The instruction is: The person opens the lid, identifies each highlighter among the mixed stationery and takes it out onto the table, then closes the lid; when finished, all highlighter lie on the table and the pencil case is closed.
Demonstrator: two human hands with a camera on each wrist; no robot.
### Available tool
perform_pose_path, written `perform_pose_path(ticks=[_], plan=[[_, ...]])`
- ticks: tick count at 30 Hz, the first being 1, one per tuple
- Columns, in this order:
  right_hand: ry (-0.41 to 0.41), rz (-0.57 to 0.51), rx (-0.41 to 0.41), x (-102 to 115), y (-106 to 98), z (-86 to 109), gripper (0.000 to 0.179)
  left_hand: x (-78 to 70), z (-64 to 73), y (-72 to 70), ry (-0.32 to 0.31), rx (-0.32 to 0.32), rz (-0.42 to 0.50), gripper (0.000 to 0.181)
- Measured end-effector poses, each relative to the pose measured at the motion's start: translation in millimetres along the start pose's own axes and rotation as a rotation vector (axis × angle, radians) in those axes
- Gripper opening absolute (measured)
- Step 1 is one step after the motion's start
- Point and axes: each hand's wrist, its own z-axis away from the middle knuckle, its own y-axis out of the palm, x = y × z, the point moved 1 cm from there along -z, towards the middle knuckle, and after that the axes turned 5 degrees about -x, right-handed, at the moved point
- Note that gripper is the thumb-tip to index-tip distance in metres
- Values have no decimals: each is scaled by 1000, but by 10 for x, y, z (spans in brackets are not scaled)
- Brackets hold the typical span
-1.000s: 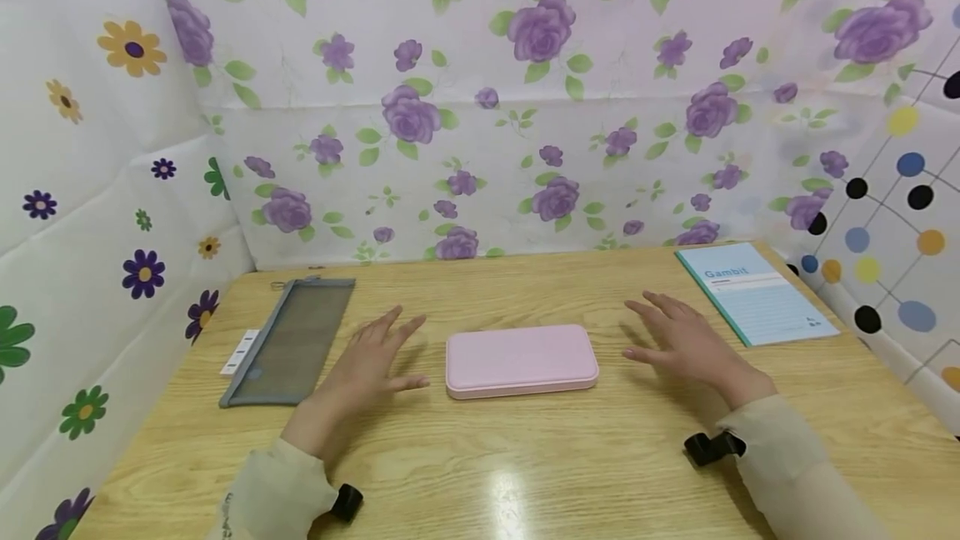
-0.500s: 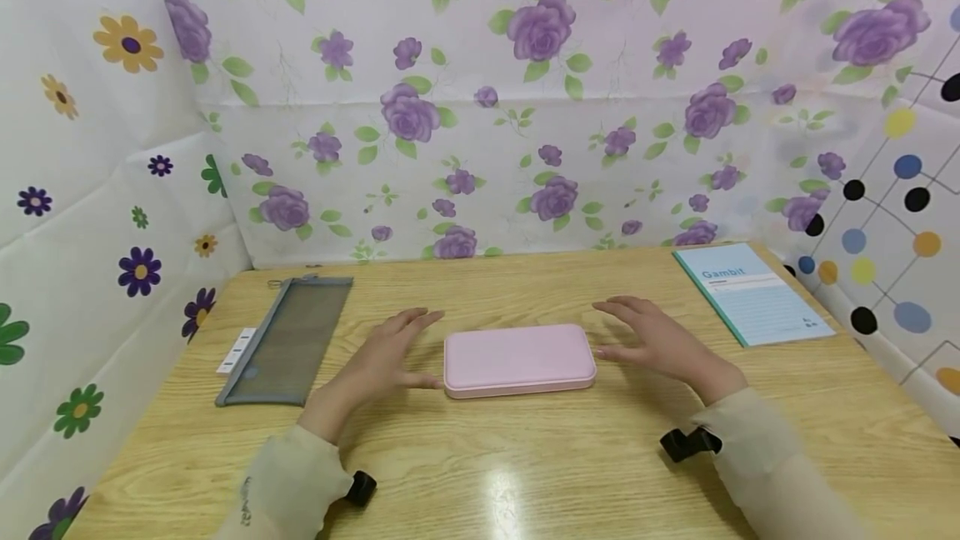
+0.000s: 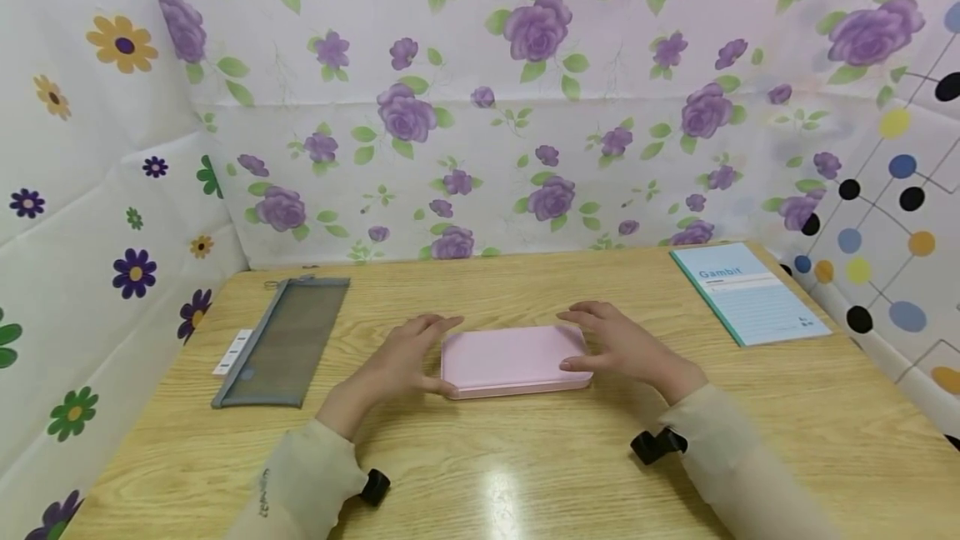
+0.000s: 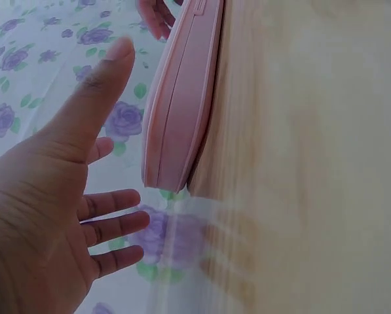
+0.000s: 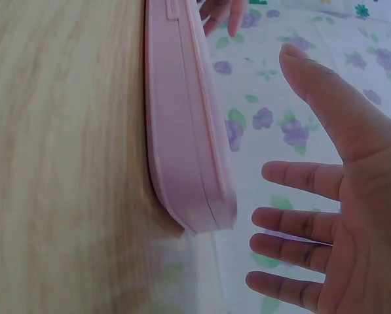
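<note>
A pink rectangular case (image 3: 510, 359) with rounded corners lies flat in the middle of the wooden table. My left hand (image 3: 397, 361) is at its left end, thumb near the front corner and fingers spread toward the back. At the other end my right hand (image 3: 626, 348) overlaps the case in the head view, its thumb over the front right part. In the left wrist view a gap shows between the left hand (image 4: 57, 196) and the case's side (image 4: 182, 98). The right wrist view likewise has the right hand (image 5: 339, 190) with straight fingers, apart from the case (image 5: 185, 131).
A grey mesh zip pouch (image 3: 288, 344) lies on the left of the table, a white card strip (image 3: 232, 352) beside it. At the back right is a light blue notebook (image 3: 750, 294). Floral cloth (image 3: 487, 165) hangs behind the wooden table (image 3: 450, 473).
Both hands have moved inward, from well apart on either side to the two ends of the pink case. The case has stayed in place on the table.
</note>
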Motion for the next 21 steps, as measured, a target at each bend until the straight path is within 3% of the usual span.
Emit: perform_pose_path(ticks=[7, 21], plan=[[-13, 21, 34, 117, 118, -74, 80, -29, -33, 76, -3, 23, -12, 104], [-89, 103, 15, 196, 296, -111, 86, 24, -12, 229, 1, 10, -63, 110]])
